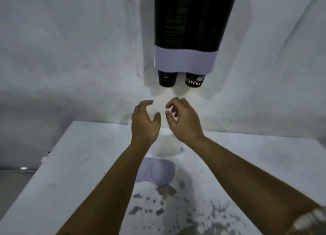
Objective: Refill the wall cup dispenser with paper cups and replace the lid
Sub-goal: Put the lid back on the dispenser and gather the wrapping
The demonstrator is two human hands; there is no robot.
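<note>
The wall dispenser (187, 31) hangs at the top centre, with two dark tubes above a white base band (183, 61). Two black paper cups (167, 79) (194, 80) poke out underneath it, the right one printed "COFFEE". Below them a washed-out white stack of cups (168, 144) stands on the white table (88, 155). My left hand (144, 123) curls round the stack's top, thumb and fingers on either side. Just right of the stack, my right hand (181, 120) has its fingers apart and holds nothing. The pale lilac lid (157, 172) lies flat on the table, nearer to me, between my forearms.
The wall behind is rough white plaster. Paint has flaked off the table's near part (176, 208), leaving grey patches. The table's left edge runs diagonally, with a grey floor (15, 178) beyond it.
</note>
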